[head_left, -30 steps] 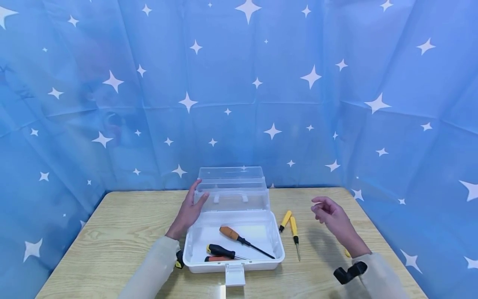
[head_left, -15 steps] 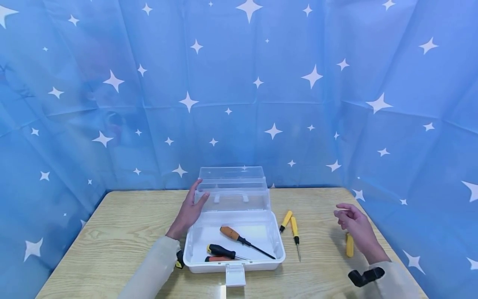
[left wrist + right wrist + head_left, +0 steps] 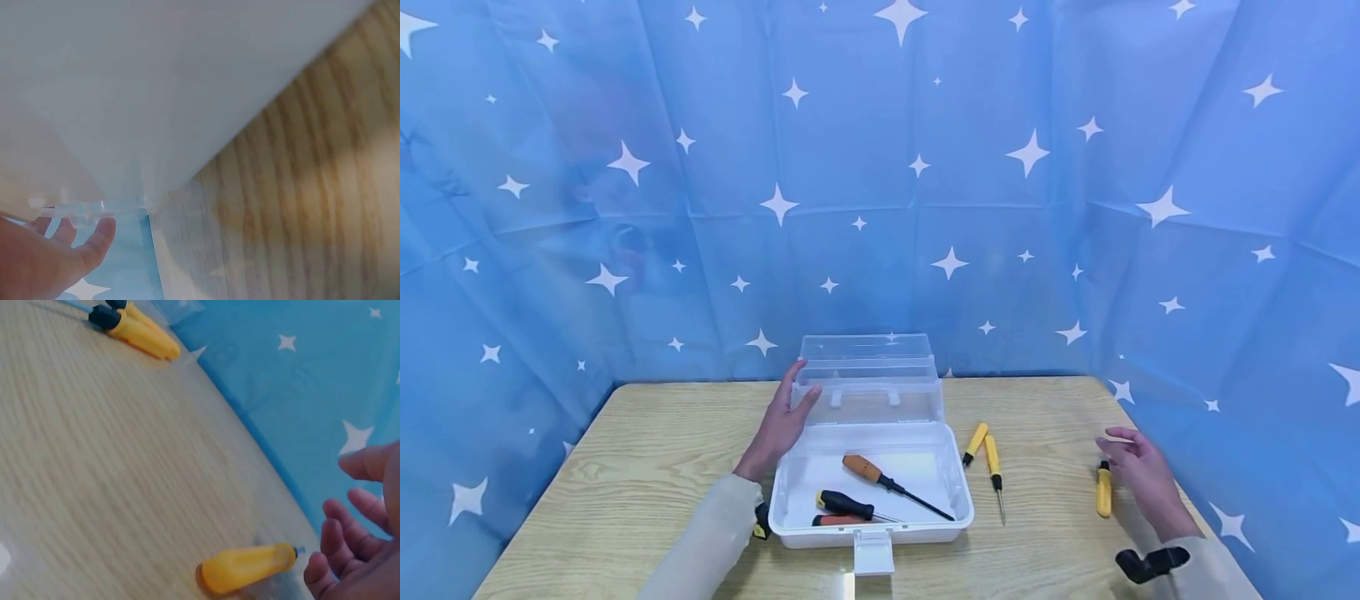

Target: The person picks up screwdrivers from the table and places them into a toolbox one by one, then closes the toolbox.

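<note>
A white toolbox (image 3: 872, 537) stands on the table with its clear lid (image 3: 865, 400) raised. My left hand (image 3: 781, 429) holds the lid's left edge, thumb in front; the left wrist view shows its fingertips (image 3: 103, 234) at the clear plastic. Inside the box lie an orange-handled screwdriver (image 3: 861, 468), a black-handled screwdriver (image 3: 842, 502) and a red handle (image 3: 835, 519), partly hidden. At the right, a yellow-handled screwdriver (image 3: 1103, 493) lies on the wood. Just beside its dark end hovers my right hand (image 3: 1141, 475), fingers loosely bent and holding nothing.
Two more yellow-handled screwdrivers (image 3: 992, 458) lie right of the toolbox. A black and yellow object (image 3: 762, 522) is partly hidden by the left sleeve. A blue star-print curtain (image 3: 880, 208) borders the wooden table (image 3: 647, 458).
My right hand has moved rightward and lower, uncovering the yellow-handled screwdriver at the right. The left hand and the toolbox have stayed in place.
</note>
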`<state>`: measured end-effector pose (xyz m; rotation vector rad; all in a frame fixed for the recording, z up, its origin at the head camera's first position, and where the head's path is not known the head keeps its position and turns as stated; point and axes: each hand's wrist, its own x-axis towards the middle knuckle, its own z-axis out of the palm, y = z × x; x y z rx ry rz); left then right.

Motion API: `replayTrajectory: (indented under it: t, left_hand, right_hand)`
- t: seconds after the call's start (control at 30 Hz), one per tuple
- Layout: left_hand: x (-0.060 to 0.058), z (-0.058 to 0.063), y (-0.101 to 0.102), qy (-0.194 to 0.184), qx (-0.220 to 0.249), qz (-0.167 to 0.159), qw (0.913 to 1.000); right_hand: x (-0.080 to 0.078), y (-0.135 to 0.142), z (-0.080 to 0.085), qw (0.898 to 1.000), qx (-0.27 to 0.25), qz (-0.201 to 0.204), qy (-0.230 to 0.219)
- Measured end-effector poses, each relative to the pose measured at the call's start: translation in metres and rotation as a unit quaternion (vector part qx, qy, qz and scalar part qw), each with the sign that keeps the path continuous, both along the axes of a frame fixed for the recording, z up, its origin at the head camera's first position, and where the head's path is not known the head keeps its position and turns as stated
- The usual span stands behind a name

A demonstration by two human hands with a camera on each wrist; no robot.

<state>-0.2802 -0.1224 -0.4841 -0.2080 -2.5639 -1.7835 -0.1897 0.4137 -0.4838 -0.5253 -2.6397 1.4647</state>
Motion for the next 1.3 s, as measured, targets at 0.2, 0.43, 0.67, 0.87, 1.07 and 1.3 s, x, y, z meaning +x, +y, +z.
replayTrajectory:
  t: [0.2, 0.43, 0.67, 0.87, 1.07, 1.3]
  left_hand:
    - [0.001, 0.002, 0.001, -0.003, 0.013, -0.003, 0.9999]
    - [0.001, 0.003, 0.002, -0.003, 0.006, 0.001, 1.0]
    - [0.002, 0.003, 0.001, -0.005, -0.001, 0.005, 1.0]
    - [0.002, 0.002, 0.002, -0.01, 0.002, 0.004, 0.9999]
    - [0.001, 0.002, 0.002, -0.011, -0.003, 0.009, 0.9999]
    - [0.001, 0.001, 0.002, -0.004, -0.007, 0.006, 1.0]
  right_hand:
    - [0.0, 0.007, -0.01, 0.999, -0.012, -0.03, -0.016]
    - [0.001, 0.009, -0.019, 0.998, -0.022, -0.056, -0.024]
    - [-0.001, 0.008, -0.027, 0.997, -0.004, -0.073, -0.037]
    - [-0.002, 0.006, -0.031, 0.997, 0.019, -0.065, -0.043]
    - [-0.004, 0.004, -0.035, 0.997, 0.049, -0.049, -0.043]
    - [-0.004, -0.001, -0.038, 0.995, 0.068, -0.067, -0.027]
